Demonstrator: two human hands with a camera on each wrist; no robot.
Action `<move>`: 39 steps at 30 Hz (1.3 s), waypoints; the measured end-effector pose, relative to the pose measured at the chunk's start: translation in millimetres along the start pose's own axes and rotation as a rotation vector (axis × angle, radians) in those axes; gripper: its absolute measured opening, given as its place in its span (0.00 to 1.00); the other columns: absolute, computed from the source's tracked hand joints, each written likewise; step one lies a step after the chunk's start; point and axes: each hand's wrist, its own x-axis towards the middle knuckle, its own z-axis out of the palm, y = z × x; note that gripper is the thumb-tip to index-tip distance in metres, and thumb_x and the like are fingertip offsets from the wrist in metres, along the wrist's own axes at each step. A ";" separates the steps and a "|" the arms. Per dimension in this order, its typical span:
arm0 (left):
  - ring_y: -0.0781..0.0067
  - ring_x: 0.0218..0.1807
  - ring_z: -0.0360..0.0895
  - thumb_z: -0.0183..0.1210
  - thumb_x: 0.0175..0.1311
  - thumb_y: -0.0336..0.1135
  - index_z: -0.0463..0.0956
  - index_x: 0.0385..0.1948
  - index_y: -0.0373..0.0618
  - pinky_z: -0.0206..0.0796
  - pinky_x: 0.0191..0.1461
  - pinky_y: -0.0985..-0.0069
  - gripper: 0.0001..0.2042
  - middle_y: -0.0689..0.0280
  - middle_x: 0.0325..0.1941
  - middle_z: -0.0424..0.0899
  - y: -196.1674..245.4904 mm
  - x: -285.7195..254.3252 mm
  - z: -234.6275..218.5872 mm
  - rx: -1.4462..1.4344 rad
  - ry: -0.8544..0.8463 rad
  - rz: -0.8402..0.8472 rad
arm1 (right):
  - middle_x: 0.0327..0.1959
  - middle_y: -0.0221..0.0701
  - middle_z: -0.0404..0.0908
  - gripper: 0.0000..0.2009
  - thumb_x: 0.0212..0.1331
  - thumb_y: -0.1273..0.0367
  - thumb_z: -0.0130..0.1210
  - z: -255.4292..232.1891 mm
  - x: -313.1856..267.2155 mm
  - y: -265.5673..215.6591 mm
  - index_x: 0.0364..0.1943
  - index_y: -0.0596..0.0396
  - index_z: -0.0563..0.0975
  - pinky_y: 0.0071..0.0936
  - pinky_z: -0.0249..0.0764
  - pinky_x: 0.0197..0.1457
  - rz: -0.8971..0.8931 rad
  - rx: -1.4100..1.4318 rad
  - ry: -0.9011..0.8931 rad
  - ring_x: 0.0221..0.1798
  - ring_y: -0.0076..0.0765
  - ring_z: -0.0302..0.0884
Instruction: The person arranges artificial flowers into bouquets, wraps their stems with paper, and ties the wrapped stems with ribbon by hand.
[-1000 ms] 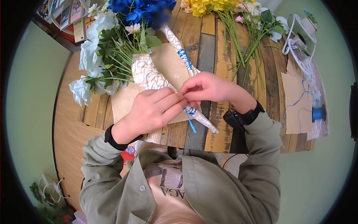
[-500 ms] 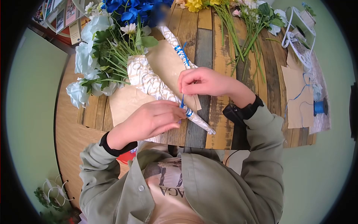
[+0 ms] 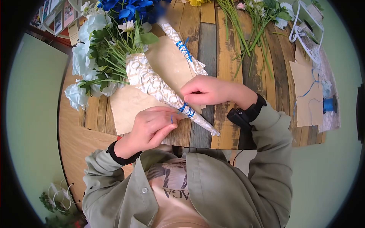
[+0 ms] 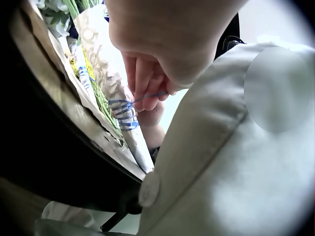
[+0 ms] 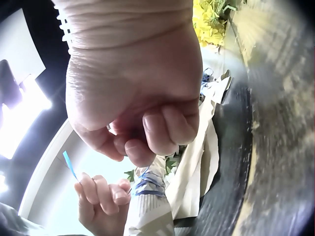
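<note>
The left hand (image 3: 154, 127) pinches a thin blue ribbon (image 3: 186, 109) between thumb and fingers; the right hand (image 3: 215, 90), fingers tightly curled, grips another strand. Glossy coils ring the narrow neck of a crinkled white-and-gold paper cone (image 3: 148, 79), lying aslant over smooth brown paper (image 3: 123, 110) on a rough-grained plank table (image 3: 228, 129). Ruffled pale roses (image 3: 82, 59) spill from its mouth.

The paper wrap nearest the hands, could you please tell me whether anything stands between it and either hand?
Nothing visible blocks the way: the left hand and the right hand are both close beside the paper wrap, and a strand of its blue ribbon runs across to the left hand.
</note>
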 end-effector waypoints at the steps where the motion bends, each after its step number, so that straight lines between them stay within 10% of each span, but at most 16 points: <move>1: 0.58 0.37 0.80 0.55 0.59 0.31 0.76 0.27 0.40 0.72 0.48 0.67 0.06 0.61 0.33 0.82 1.1 -1.4 -1.4 0.001 -0.011 -0.003 | 0.16 0.33 0.60 0.12 0.59 0.69 0.47 -0.7 0.1 1.0 0.20 0.58 0.65 0.29 0.57 0.25 0.016 -0.046 -0.008 0.20 0.29 0.57; 12: 0.70 0.32 0.73 0.56 0.61 0.31 0.76 0.32 0.38 0.65 0.34 0.77 0.05 0.62 0.36 0.73 9.9 32.8 -9.1 0.001 0.198 -0.086 | 0.23 0.43 0.77 0.22 0.63 0.54 0.44 29.2 0.3 -29.1 0.27 0.59 0.76 0.39 0.72 0.34 0.192 -0.562 0.106 0.32 0.53 0.76; 17: 0.65 0.33 0.74 0.58 0.58 0.32 0.66 0.46 0.38 0.67 0.35 0.73 0.16 0.59 0.35 0.74 11.9 34.8 0.1 -0.082 0.020 -0.378 | 0.16 0.27 0.69 0.20 0.68 0.58 0.41 6.6 -4.4 -16.9 0.24 0.58 0.71 0.22 0.66 0.26 0.366 0.113 -0.077 0.20 0.21 0.66; 22: 0.62 0.34 0.77 0.58 0.55 0.29 0.63 0.49 0.39 0.70 0.38 0.70 0.20 0.57 0.34 0.77 17.8 37.9 4.8 0.305 -0.018 -0.267 | 0.17 0.24 0.69 0.20 0.69 0.58 0.41 -3.0 -6.7 -13.7 0.22 0.55 0.71 0.16 0.62 0.21 0.459 0.376 -0.084 0.17 0.17 0.65; 31: 0.68 0.24 0.75 0.58 0.55 0.25 0.65 0.41 0.41 0.66 0.28 0.75 0.14 0.65 0.25 0.79 8.8 39.7 9.4 -0.261 0.105 -0.545 | 0.17 0.23 0.67 0.19 0.67 0.58 0.45 -6.9 -6.3 -10.4 0.20 0.54 0.69 0.15 0.55 0.15 0.491 0.520 0.040 0.14 0.14 0.59; 39: 0.65 0.25 0.75 0.59 0.52 0.30 0.68 0.32 0.43 0.66 0.28 0.72 0.10 0.64 0.22 0.76 7.3 45.1 12.3 0.088 0.009 -0.418 | 0.12 0.15 0.54 0.19 0.64 0.61 0.48 -4.0 -1.7 -3.4 0.15 0.46 0.61 0.15 0.41 0.12 0.616 0.661 0.230 0.11 0.12 0.44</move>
